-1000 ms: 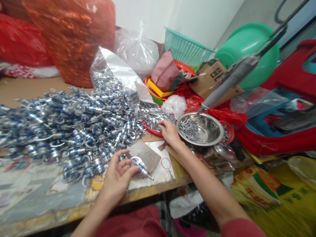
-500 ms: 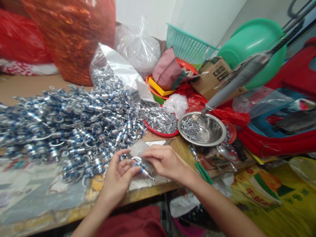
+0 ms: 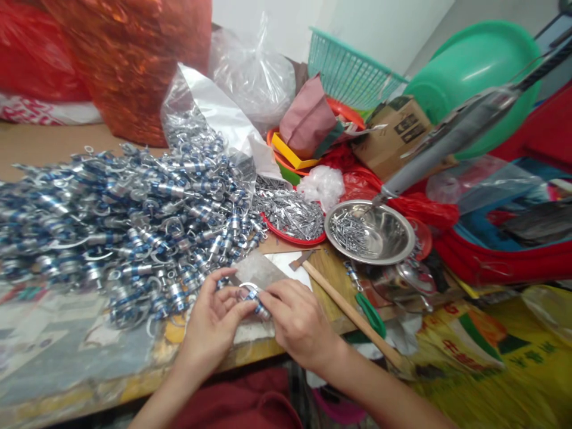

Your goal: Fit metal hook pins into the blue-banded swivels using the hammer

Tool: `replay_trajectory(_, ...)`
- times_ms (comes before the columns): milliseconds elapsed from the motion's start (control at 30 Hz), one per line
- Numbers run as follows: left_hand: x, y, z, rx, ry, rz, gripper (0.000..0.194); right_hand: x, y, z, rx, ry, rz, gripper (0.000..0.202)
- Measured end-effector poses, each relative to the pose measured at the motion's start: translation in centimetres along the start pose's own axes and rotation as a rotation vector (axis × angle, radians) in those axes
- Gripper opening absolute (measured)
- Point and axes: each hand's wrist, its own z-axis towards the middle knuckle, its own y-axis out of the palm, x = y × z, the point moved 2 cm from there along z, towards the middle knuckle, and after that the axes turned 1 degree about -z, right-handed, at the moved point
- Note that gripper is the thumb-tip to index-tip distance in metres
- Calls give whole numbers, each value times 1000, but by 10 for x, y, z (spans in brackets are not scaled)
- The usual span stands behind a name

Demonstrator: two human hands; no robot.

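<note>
A small blue and silver metal part (image 3: 254, 296) with a curved arm is pinched between the fingertips of my left hand (image 3: 214, 316), near the table's front edge. My right hand (image 3: 301, 322) closes its fingers on the right end of the same part, covering that end. Just behind the fingers lies a grey metal block (image 3: 257, 269). A large heap of similar blue and silver parts (image 3: 134, 220) spreads to the left. To the right of the block, a hammer with a wooden handle (image 3: 348, 307) lies slanting toward the front edge.
A red plate (image 3: 308, 241) of small metal strips and a steel bowl (image 3: 400, 238) holding pins stand behind my right hand. A grey tool handle (image 3: 415, 164) slants over the bowl. Green-handled pliers (image 3: 372, 316) lie right. Bags and a green basket (image 3: 353, 71) stand behind.
My right hand has moved down and toward me, onto the part's right end, which showed before. The hammer handle, hidden behind the right hand and arm earlier, now shows.
</note>
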Motion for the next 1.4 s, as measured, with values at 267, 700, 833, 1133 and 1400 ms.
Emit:
replay_trajectory(267, 2, 1, 0, 14, -4, 7, 53, -5, 1, -6, -139, 130, 108, 32)
replay_trajectory(700, -2, -2, 0, 9, 7, 14, 53, 95, -8, -79, -208, 615, -149, 23)
replay_trajectory(833, -1, -1, 0, 3, -4, 1, 54, 67, -27, -70, -40, 540, 1, 18)
replay_trajectory(1133, 2, 1, -1, 19, -1, 15, 55, 13, -45, -50, -106, 220, 54, 53)
replay_trajectory(1400, -2, -1, 1, 13, 16, 30, 60, 29, -26, -67, -26, 383, 208, 42)
